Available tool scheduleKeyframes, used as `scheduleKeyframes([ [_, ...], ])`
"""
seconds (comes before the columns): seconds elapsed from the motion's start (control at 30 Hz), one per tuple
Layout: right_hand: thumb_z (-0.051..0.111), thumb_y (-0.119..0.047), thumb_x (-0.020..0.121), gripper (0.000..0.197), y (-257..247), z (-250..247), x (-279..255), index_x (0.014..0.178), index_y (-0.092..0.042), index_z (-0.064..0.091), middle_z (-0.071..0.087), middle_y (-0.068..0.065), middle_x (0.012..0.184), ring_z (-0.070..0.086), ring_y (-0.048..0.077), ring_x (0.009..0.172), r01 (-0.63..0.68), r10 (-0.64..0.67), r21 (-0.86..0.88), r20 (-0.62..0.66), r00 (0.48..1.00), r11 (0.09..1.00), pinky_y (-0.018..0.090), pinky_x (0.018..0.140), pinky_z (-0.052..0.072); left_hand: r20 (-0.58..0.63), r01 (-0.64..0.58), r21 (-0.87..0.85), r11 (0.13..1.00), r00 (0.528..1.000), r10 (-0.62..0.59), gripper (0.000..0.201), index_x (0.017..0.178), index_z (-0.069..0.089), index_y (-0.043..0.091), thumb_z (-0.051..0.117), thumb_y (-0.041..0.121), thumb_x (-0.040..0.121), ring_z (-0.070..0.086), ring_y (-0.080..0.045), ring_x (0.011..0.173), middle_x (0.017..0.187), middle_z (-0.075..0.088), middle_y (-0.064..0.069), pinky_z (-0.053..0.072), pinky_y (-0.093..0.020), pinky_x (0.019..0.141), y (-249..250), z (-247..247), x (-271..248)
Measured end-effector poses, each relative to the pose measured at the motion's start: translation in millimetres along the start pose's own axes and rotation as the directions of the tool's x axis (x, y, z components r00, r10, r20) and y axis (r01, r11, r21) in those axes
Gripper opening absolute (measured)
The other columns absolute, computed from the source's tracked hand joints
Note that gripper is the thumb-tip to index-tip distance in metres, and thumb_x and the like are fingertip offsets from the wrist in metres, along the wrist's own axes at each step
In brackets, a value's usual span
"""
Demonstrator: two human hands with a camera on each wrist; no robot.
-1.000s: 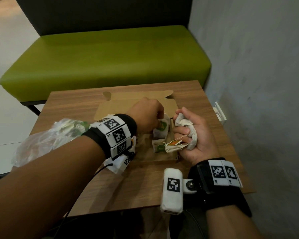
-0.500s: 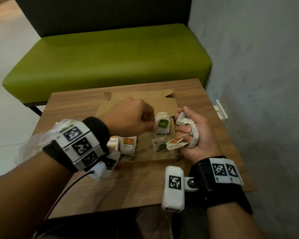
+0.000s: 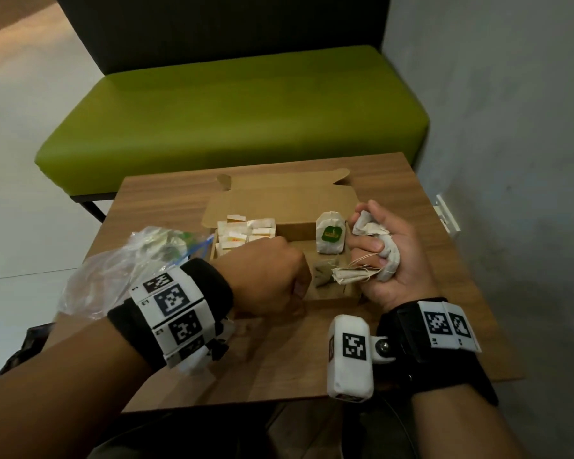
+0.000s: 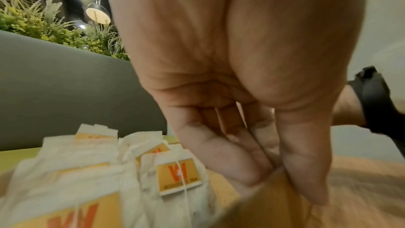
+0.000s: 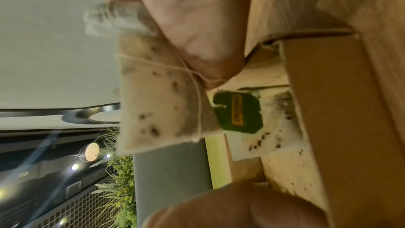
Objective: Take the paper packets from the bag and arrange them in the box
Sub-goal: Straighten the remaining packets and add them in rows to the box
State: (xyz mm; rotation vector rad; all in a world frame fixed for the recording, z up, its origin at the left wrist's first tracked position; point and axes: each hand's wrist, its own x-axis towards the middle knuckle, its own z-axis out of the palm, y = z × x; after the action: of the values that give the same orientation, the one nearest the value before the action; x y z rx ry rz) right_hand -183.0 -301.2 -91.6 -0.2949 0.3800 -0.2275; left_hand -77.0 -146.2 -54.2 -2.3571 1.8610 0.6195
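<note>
On the wooden table (image 3: 411, 342) our right hand (image 3: 388, 256) clutches crumpled packets (image 3: 375, 246) beside the box (image 3: 279, 207), nearer than our empty-fisted left hand (image 3: 269, 283).

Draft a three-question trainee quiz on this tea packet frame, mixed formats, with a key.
1. True or false: the green-tagged packet stands upright in the box.
2. Which hand grips a bunch of packets? A left, B right, C neither.
3. Fill in: the orange-tagged packets sit at the box's ____ end, as the head view shows it.

Key: 1 true. 2 B, the right hand. 3 left.
</note>
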Motion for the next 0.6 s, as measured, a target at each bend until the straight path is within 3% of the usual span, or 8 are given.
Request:
scheduleKeyframes([
  [0.07, 0.059, -0.027, 0.088, 0.015, -0.4, 2.0, 2.6, 0.081, -0.014, 0.058, 0.032, -0.003, 0.075, 0.037, 0.003, 0.03, 0.0, 0.0, -0.002, 0.025, 1.0, 1.0, 0.012, 0.025, 0.029, -0.021, 0.019, 0.016, 1.0, 1.0, -0.019, 0.012, 0.093, 0.073, 0.027, 0.065, 0.035, 0.09, 0.063, -0.01, 0.081, 0.09, 0.071, 0.011, 0.056, -0.032, 0.077, -4.3, 0.7, 0.4],
  [0.13, 0.057, -0.027, 0.09, 0.015, -0.3, 3.1, 4.5, 0.083, -0.013, 0.057, 0.037, -0.003, 0.07, 0.037, 0.003, 0.03, -0.006, 0.005, 0.011, 0.053, 0.999, 1.0, 0.013, 0.025, 0.03, -0.058, 0.057, 0.009, 0.998, 0.997, -0.056, 0.026, 0.088, 0.071, 0.027, 0.062, 0.051, 0.088, 0.062, -0.011, 0.076, 0.083, 0.069, 0.01, 0.055, -0.033, 0.071, -7.8, 0.0, -0.4],
  [0.23, 0.056, -0.027, 0.091, 0.018, -0.2, 3.7, 7.3, 0.082, -0.013, 0.058, 0.039, -0.003, 0.067, 0.036, 0.003, 0.03, -0.014, 0.012, 0.029, 0.072, 0.997, 0.999, 0.012, 0.025, 0.029, -0.264, 0.124, -0.062, 0.99, 0.955, -0.136, 0.044, 0.081, 0.063, 0.027, 0.052, 0.069, 0.083, 0.058, -0.009, 0.068, 0.075, 0.064, 0.01, 0.052, -0.032, 0.062, -12.1, -5.0, 0.9],
  [0.33, 0.056, -0.027, 0.09, 0.018, 0.3, 3.2, 10.1, 0.081, -0.013, 0.06, 0.035, -0.002, 0.075, 0.036, 0.003, 0.03, -0.002, 0.001, 0.012, 0.065, 0.998, 1.0, 0.012, 0.025, 0.029, -0.409, 0.177, -0.099, 0.979, 0.89, -0.203, 0.035, 0.095, 0.061, 0.027, 0.062, 0.06, 0.086, 0.057, -0.011, 0.077, 0.089, 0.061, 0.01, 0.053, -0.035, 0.067, -9.7, -9.9, 13.0],
  [0.4, 0.056, -0.028, 0.091, 0.018, 0.8, 4.0, 11.6, 0.082, -0.013, 0.061, 0.037, -0.002, 0.078, 0.037, 0.003, 0.031, 0.005, -0.005, 0.0, 0.071, 0.997, 1.0, 0.012, 0.025, 0.029, -0.347, 0.205, -0.037, 0.978, 0.915, -0.205, 0.032, 0.104, 0.062, 0.027, 0.061, 0.055, 0.089, 0.059, -0.016, 0.086, 0.099, 0.061, 0.007, 0.052, -0.035, 0.069, -2.4, -7.0, 23.9],
  [0.5, 0.057, -0.03, 0.09, 0.019, 0.9, 5.9, 12.6, 0.082, -0.014, 0.061, 0.04, -0.001, 0.075, 0.037, 0.003, 0.031, 0.006, -0.005, -0.012, 0.076, 0.997, 1.0, 0.012, 0.025, 0.03, -0.329, 0.21, -0.027, 0.977, 0.921, -0.208, 0.014, 0.091, 0.06, 0.028, 0.056, 0.039, 0.096, 0.059, -0.02, 0.084, 0.095, 0.062, 0.003, 0.043, -0.031, 0.061, 1.1, -0.1, 33.0],
  [0.6, 0.058, -0.033, 0.091, 0.02, -3.8, 5.1, 13.1, 0.081, -0.016, 0.06, 0.043, -0.004, 0.071, 0.038, 0.003, 0.033, 0.024, -0.023, -0.013, 0.07, 0.997, 1.0, 0.012, 0.026, 0.03, -0.483, 0.189, -0.2, 0.962, 0.835, -0.264, 0.018, 0.081, 0.055, 0.027, 0.055, 0.035, 0.097, 0.056, -0.012, 0.075, 0.086, 0.058, 0.007, 0.033, -0.023, 0.056, -3.9, -11.8, 24.5],
])
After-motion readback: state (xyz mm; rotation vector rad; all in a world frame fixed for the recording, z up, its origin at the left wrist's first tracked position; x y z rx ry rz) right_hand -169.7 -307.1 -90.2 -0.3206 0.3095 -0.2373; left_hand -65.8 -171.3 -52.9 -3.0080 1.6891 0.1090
